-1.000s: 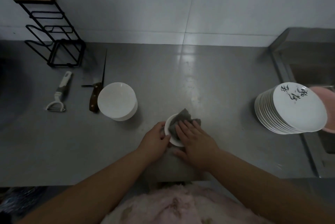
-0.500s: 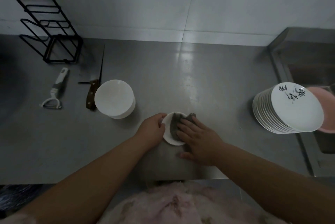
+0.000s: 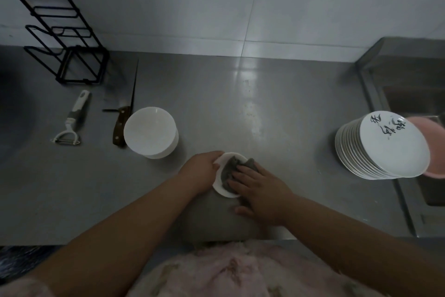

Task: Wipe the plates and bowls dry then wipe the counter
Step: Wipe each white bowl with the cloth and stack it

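A small white bowl [image 3: 222,160] is held over the steel counter [image 3: 277,113] near its front edge. My left hand [image 3: 201,170] grips the bowl's left rim. A grey cloth [image 3: 230,169] lies in the bowl, and my right hand [image 3: 260,190] presses it down with straight fingers. A stack of white bowls [image 3: 151,134] stands to the left. To the right, a tall stack of white plates [image 3: 382,146] with black writing on the top one sits by the counter's right edge.
A black wire rack [image 3: 65,39] stands at the back left. A white peeler [image 3: 72,121] and a wooden-handled knife [image 3: 122,121] lie left of the bowl stack. A pink basin [image 3: 433,150] sits behind the plates, over the sink [image 3: 414,109].
My right hand has rubbed the cloth round inside the small bowl, shifting a little to the right. The left hand keeps its hold on the rim.
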Action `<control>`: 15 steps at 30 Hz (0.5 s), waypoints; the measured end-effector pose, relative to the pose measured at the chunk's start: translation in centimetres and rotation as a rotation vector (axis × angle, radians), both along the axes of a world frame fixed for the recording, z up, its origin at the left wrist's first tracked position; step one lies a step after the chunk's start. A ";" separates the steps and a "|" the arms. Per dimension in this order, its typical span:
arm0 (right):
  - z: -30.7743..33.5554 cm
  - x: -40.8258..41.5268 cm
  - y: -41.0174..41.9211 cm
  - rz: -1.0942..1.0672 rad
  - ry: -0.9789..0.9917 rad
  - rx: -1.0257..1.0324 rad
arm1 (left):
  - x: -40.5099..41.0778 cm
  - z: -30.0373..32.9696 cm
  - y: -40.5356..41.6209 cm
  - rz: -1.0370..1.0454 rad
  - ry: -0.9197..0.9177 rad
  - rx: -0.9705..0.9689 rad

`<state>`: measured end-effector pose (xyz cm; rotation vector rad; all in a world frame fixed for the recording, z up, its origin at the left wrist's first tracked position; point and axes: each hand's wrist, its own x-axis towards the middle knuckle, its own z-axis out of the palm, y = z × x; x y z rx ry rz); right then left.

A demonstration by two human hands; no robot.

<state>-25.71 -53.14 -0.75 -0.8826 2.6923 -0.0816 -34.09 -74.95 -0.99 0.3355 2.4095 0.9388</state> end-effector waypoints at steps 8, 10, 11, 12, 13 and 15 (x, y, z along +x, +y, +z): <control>0.4 0.3 -3.6 -0.284 -0.094 -0.071 | 4.0 0.3 -0.3 0.217 -0.026 0.061; 0.3 0.4 -3.3 -0.225 -0.077 -0.086 | 3.7 0.0 -0.6 0.202 -0.025 0.070; 0.2 0.3 -2.7 -0.177 -0.064 -0.088 | 3.0 -0.3 -0.8 0.170 -0.021 0.057; 0.1 0.2 -1.9 -0.122 -0.049 -0.083 | 2.2 -0.4 -1.0 0.111 -0.018 0.039; 0.0 0.1 -1.2 -0.063 -0.036 -0.071 | 1.2 -0.4 -1.2 0.030 -0.014 0.014; -0.2 -0.3 0.0 0.027 -0.031 -0.025 | -0.5 -0.2 -1.1 -0.130 -0.024 -0.052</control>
